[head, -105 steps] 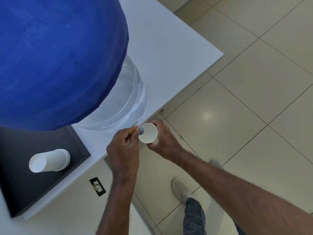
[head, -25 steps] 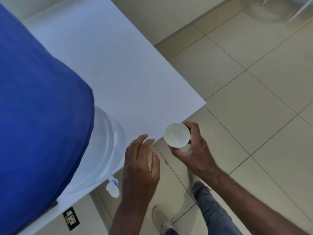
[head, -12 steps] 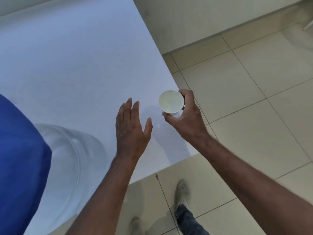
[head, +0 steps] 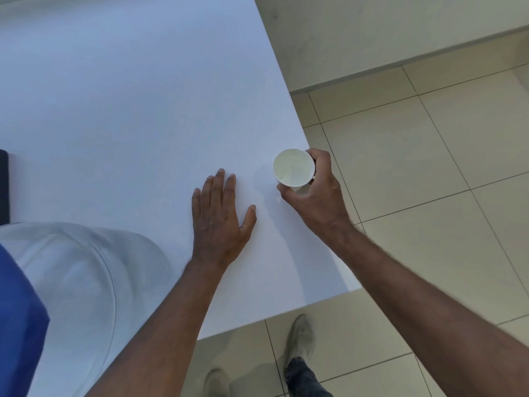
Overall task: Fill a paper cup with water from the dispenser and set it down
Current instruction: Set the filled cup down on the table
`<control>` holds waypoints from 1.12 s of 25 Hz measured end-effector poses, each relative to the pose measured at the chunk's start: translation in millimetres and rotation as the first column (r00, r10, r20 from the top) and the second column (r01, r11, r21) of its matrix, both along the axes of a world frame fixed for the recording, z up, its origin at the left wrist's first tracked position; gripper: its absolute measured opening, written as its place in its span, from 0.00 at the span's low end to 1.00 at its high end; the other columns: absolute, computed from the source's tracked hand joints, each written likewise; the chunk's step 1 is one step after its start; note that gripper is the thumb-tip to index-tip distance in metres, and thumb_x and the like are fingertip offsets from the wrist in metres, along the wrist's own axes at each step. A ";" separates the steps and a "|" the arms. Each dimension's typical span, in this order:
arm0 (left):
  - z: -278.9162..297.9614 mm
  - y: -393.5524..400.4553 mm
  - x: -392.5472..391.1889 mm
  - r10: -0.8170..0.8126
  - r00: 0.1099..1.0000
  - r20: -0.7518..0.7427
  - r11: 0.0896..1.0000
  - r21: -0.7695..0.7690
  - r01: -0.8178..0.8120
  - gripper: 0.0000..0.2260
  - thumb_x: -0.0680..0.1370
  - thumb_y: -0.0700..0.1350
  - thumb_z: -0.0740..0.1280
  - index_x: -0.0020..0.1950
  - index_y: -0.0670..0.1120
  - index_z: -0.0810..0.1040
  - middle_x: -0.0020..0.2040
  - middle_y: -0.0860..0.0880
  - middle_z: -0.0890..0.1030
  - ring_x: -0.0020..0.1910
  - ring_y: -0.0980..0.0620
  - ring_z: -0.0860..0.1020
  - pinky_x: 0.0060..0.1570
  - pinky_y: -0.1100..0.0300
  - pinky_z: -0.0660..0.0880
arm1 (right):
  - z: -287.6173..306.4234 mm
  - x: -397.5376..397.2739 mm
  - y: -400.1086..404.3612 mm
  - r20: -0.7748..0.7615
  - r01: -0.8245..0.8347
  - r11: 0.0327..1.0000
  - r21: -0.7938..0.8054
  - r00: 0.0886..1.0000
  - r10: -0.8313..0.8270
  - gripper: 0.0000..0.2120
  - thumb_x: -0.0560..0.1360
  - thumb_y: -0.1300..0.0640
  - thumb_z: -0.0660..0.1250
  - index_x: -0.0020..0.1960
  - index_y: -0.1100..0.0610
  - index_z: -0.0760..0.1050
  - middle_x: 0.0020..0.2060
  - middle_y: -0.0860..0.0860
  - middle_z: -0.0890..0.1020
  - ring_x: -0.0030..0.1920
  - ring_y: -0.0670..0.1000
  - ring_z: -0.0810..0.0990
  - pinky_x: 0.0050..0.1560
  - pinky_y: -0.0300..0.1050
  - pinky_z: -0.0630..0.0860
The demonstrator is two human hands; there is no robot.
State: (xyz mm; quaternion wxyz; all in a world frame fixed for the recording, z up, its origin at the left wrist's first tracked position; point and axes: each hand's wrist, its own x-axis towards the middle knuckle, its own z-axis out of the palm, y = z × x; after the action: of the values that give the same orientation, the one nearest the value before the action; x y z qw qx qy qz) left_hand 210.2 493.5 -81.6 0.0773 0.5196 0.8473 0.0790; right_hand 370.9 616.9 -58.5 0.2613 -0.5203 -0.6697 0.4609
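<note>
A white paper cup [head: 293, 167] with water in it stands upright near the right edge of the white table [head: 128, 110]; its shadow falls on the table just to its left. My right hand [head: 315, 193] is wrapped around the cup from the right and below. Whether the cup's base touches the table I cannot tell. My left hand [head: 219, 219] lies flat and open on the table, palm down, a short way left of the cup. The water dispenser's clear bottle [head: 86, 282] and its blue part [head: 17, 325] fill the lower left.
The table's right edge runs just past the cup, and its near corner [head: 357, 287] lies below my right forearm. Beige floor tiles [head: 429, 167] are to the right. A dark object [head: 4, 187] sits at the left edge. My feet [head: 299, 342] are below the table's front edge.
My right hand carried the cup away from the tap and over the table's right edge. My left hand let go of the tap and settled flat on the table.
</note>
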 end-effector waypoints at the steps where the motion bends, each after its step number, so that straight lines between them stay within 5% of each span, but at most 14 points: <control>1: -1.2 1.6 -1.0 -0.002 1.000 -0.004 1.000 -0.004 0.002 0.32 0.81 0.59 0.56 0.82 0.44 0.60 0.84 0.43 0.59 0.83 0.42 0.56 0.81 0.41 0.51 | -0.4 -2.1 2.0 -0.001 0.000 1.000 0.000 1.000 0.000 0.32 0.69 0.50 0.79 0.66 0.45 0.66 0.56 0.40 0.79 0.50 0.43 0.79 0.44 0.30 0.73; 10: -9.2 5.5 -2.4 -0.004 0.999 -0.038 1.000 -0.007 0.004 0.32 0.82 0.60 0.54 0.82 0.45 0.59 0.84 0.44 0.57 0.83 0.42 0.54 0.81 0.39 0.50 | -1.3 -8.6 9.6 0.038 -0.011 0.999 0.043 0.999 0.010 0.32 0.70 0.50 0.79 0.68 0.47 0.66 0.59 0.41 0.79 0.53 0.45 0.78 0.47 0.30 0.73; 17: -11.8 5.0 -2.5 -0.005 0.999 -0.036 1.000 -0.015 0.005 0.32 0.82 0.60 0.54 0.83 0.46 0.58 0.85 0.44 0.57 0.84 0.43 0.53 0.81 0.39 0.49 | -0.6 -6.3 9.8 0.059 -0.018 0.999 0.038 0.998 0.016 0.33 0.71 0.51 0.79 0.69 0.49 0.66 0.61 0.44 0.80 0.56 0.49 0.79 0.51 0.43 0.77; 25: -11.7 5.2 -1.7 -0.012 0.999 -0.032 1.000 -0.024 0.011 0.32 0.82 0.60 0.54 0.83 0.46 0.57 0.85 0.45 0.56 0.84 0.43 0.52 0.82 0.40 0.48 | -1.5 -7.8 10.0 0.060 -0.018 0.999 0.036 0.998 0.016 0.33 0.71 0.51 0.79 0.70 0.50 0.66 0.61 0.46 0.80 0.55 0.50 0.80 0.50 0.45 0.78; 28: -9.2 5.8 -1.5 -0.017 1.000 -0.015 1.000 -0.026 0.017 0.32 0.83 0.60 0.53 0.83 0.46 0.56 0.85 0.45 0.55 0.84 0.43 0.51 0.82 0.40 0.46 | 2.4 -4.6 10.0 0.076 -0.068 0.998 0.011 0.995 0.067 0.38 0.72 0.52 0.79 0.75 0.49 0.63 0.66 0.46 0.77 0.60 0.50 0.78 0.58 0.49 0.80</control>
State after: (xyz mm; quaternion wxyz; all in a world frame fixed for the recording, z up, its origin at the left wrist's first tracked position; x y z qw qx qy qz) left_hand 208.8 499.2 -90.8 0.0782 0.5262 0.8444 0.0633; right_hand 366.3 626.9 -56.1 0.2237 -0.5125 -0.6995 0.4450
